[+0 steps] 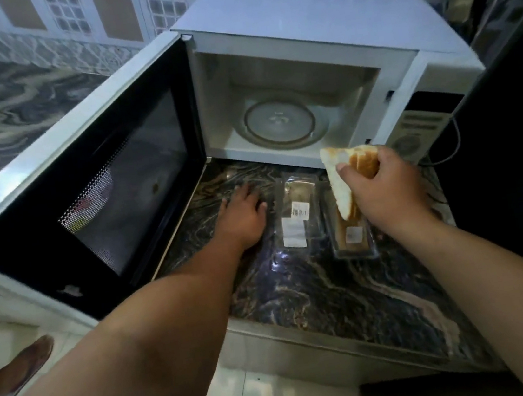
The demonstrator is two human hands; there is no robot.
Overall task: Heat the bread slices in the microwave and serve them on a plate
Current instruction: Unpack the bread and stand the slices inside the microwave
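Right hand (381, 187): fingers and thumb are curled round a stack of bread slices (345, 175), which is held tilted in the air, just in front of the microwave (298, 36) opening and above the desk (314, 284). The lower corner of the stack is seen over a clear plastic tray (354, 240) that lies on the desk and carries a label; brownish bread appears to be left in it, though this cannot be told for sure

Left hand (244, 215): fingers are spread and laid flat on the dark marbled desk, nothing is gripped. It is set just left of a second clear plastic piece (299, 216) bearing a barcode sticker, which lies beside the tray

Microwave door (103, 192) is swung wide open to the left, its dark mesh window turned toward the camera. Inside the white cavity a round glass turntable (280, 122) is seen, with nothing on it. The control panel (423, 123) is placed at the right, and a cable (454, 146) is looped down past it

Patterned wall tiles (64, 21) are seen behind. A shoe (20, 369) is visible on the pale floor at lower left
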